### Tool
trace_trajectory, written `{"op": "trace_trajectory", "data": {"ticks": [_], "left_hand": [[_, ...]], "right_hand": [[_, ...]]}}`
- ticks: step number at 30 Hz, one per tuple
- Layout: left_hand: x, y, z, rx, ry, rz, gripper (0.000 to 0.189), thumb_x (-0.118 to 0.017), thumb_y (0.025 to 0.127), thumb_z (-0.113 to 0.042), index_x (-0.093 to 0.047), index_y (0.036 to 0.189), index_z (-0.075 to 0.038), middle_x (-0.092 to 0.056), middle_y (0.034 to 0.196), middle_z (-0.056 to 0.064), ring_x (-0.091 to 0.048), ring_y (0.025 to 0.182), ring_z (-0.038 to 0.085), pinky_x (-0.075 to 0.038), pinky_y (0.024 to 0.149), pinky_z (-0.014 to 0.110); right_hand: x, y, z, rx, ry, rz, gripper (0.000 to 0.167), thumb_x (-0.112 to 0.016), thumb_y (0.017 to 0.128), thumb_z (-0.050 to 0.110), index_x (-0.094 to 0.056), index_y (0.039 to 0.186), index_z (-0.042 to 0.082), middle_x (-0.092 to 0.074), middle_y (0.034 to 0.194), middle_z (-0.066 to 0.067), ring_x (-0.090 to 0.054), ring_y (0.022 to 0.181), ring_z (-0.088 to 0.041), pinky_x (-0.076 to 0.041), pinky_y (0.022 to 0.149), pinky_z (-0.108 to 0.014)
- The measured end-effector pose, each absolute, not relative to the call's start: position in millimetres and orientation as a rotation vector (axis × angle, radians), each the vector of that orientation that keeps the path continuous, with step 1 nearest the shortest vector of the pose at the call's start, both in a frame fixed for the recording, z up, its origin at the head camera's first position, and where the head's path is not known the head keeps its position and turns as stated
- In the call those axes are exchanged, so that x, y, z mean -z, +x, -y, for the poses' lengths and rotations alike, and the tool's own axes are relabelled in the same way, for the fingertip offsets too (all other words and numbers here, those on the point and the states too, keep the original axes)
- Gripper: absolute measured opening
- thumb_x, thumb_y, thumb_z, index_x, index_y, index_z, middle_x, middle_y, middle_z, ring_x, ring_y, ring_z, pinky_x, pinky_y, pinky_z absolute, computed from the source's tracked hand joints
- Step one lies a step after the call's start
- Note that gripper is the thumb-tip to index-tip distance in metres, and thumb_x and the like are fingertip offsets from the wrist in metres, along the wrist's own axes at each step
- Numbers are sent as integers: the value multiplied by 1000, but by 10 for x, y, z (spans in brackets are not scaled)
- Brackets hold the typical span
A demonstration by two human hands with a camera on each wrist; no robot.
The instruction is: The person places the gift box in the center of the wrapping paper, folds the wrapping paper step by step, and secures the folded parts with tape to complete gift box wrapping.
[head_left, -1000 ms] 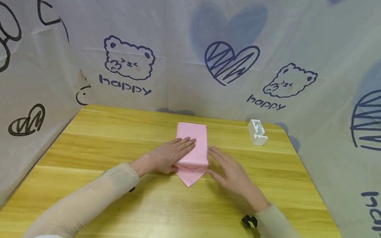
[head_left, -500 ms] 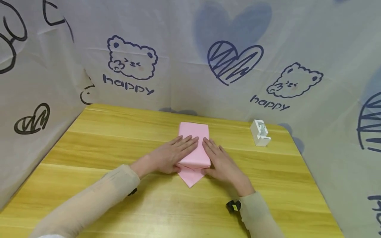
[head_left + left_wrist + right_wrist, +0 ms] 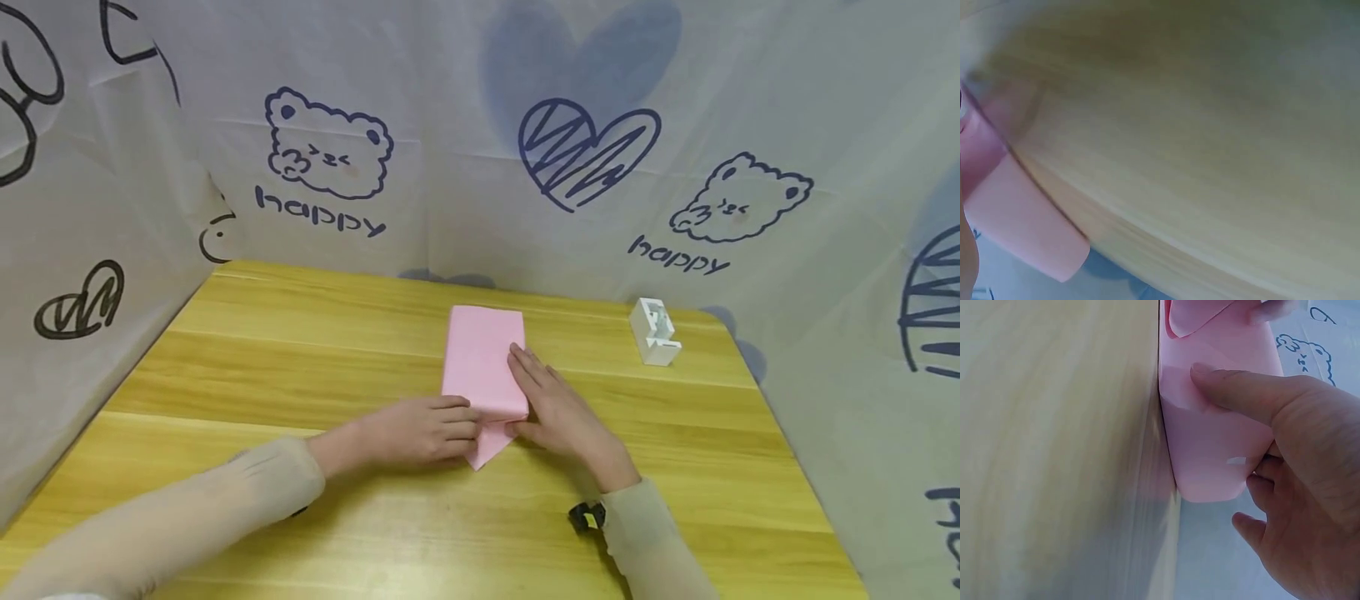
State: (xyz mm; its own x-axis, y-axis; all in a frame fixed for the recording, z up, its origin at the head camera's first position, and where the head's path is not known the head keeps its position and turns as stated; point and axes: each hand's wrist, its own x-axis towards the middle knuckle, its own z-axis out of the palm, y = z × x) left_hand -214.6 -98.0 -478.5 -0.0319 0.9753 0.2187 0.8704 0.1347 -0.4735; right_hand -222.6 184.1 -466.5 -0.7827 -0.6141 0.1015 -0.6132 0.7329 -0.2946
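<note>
A pink paper-wrapped box (image 3: 483, 358) lies lengthwise on the table, with a pointed paper flap (image 3: 487, 450) sticking out at its near end. My left hand (image 3: 412, 429) is at the near left corner, its bent fingers over the flap's left side. On the other side, my right hand (image 3: 558, 412) holds the box's right edge, fingers along the top and thumb at the near end. The right wrist view shows that thumb (image 3: 1241, 387) pressing on the folded pink end. In the left wrist view the box is partly cut off at the left edge.
A small white tape dispenser (image 3: 655, 333) stands near the back right corner of the wooden table (image 3: 300, 350). A cloth backdrop (image 3: 457, 200) with bear and heart drawings hangs behind and along the sides of the table.
My right hand has come in from the right onto the box's edge. My left hand has slid from the box's top down toward me to the flap, and its fingers have bent.
</note>
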Motion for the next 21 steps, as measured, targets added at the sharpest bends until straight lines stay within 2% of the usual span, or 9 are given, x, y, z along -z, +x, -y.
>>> {"op": "trace_trajectory", "data": {"ticks": [3,9,16,21], "left_hand": [[4835,-2173,958,-395,-1785,1886,26,-57,104,-30,-69,125,-20,-67,133,-6,-53,137,18,-36,122,39],[4859,-2225,911,-444,-1800,1839,19,-57,104,-31,-71,116,-25,-70,128,-11,-54,135,16,-36,122,40],[4833,-2232,874,-458,-1839,1805,17,-59,100,-26,-73,108,-20,-75,119,-7,-59,129,18,-38,120,40],[4854,-2218,857,-443,-1808,1804,19,-59,99,-27,-74,108,-18,-75,117,-6,-61,126,18,-39,120,41]], "right_hand": [[4649,-2218,-1843,499,-1041,-2924,100,-83,91,32,-23,163,-2,-16,173,-16,-17,158,-36,-24,125,-57],[4644,-2211,-1840,474,-1017,-2917,101,-81,92,34,-21,164,-1,-14,174,-14,-15,159,-34,-22,127,-54],[4645,-2216,-1836,489,-1027,-2919,101,-82,91,33,-21,164,-2,-14,173,-15,-15,159,-33,-22,127,-55],[4627,-2205,-1839,514,-1038,-2917,101,-83,90,31,-22,163,-4,-14,173,-16,-16,158,-35,-23,126,-56]]}}
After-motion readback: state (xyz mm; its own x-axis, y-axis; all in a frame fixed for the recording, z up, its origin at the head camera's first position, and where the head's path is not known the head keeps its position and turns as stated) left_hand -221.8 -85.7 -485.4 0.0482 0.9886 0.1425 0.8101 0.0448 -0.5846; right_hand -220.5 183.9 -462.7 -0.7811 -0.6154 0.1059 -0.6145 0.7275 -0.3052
